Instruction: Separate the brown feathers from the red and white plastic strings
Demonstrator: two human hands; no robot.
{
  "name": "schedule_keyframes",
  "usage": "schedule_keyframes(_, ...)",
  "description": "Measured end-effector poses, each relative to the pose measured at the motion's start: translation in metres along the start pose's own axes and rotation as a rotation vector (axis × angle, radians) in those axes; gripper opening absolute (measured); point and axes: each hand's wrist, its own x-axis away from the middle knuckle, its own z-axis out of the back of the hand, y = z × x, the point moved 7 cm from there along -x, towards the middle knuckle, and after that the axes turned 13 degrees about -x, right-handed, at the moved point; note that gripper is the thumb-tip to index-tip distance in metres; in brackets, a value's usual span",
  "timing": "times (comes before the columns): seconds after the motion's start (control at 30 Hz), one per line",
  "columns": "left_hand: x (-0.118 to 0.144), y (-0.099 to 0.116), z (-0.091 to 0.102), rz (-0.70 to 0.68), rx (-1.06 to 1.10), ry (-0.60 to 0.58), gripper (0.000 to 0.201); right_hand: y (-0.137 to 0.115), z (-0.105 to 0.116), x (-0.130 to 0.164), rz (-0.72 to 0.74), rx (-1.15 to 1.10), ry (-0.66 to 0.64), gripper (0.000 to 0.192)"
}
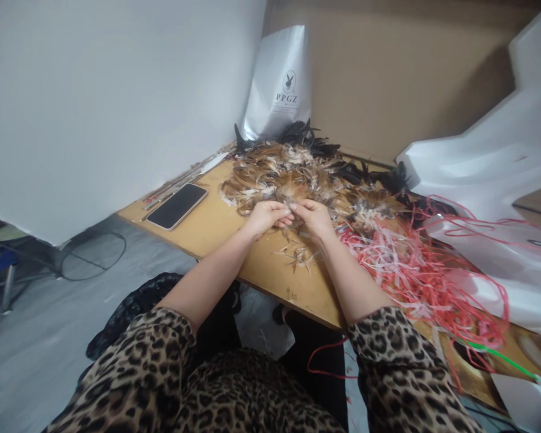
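My left hand point(268, 218) and my right hand point(313, 218) meet at the fingertips over the near edge of a feather pile. Both are closed in a pinch. A brown feather point(292, 190) stands up from between the fingertips; its quill end is covered by them. Behind lies the pile of brown and tan feathers point(270, 165) with pale fluffy bases. Black feathers point(304, 135) lie at its back. Below my hands, small loose feather scraps point(301, 257) are scattered on the wooden table point(216, 222).
A phone point(177, 206) lies at the left edge beside thin sticks point(180, 183). A silver bag point(279, 84) stands at the back. Tangled red and white ribbon point(414, 270) covers the right side, next to white sheeting point(469, 156). A green strip point(500, 356) lies front right.
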Motion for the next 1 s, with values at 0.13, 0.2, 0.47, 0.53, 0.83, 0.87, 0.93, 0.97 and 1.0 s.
schedule_keyframes(0.13,0.0,0.0,-0.001,-0.018,-0.043,-0.003,0.02,-0.001,-0.001,0.001,0.014,0.0,-0.019,0.028)
schedule_keyframes(0.2,0.0,-0.003,-0.001,-0.011,-0.036,-0.015,0.022,-0.001,-0.001,0.001,0.014,-0.009,-0.026,0.027)
schedule_keyframes(0.47,-0.001,-0.008,-0.002,0.04,0.069,-0.048,0.023,0.006,-0.003,0.002,-0.04,-0.073,0.008,0.03)
schedule_keyframes(0.53,-0.001,-0.006,0.001,0.049,0.143,-0.022,0.021,0.002,-0.005,0.003,0.016,-0.036,-0.001,0.03)
schedule_keyframes(0.83,-0.005,-0.009,0.008,0.063,0.38,-0.03,0.019,-0.032,-0.031,0.025,0.573,0.811,-0.131,0.028)
schedule_keyframes(0.87,-0.004,-0.01,0.007,0.069,0.383,-0.034,0.019,-0.033,-0.033,0.027,0.603,0.878,-0.124,0.027)
schedule_keyframes(0.93,-0.004,-0.011,0.006,0.085,0.384,-0.045,0.019,-0.032,-0.034,0.029,0.647,0.971,-0.11,0.027)
schedule_keyframes(0.97,-0.004,-0.011,0.005,0.092,0.383,-0.049,0.019,-0.032,-0.035,0.03,0.664,1.005,-0.107,0.026)
schedule_keyframes(1.0,-0.003,-0.012,0.005,0.097,0.383,-0.051,0.018,-0.032,-0.036,0.031,0.678,1.031,-0.105,0.026)
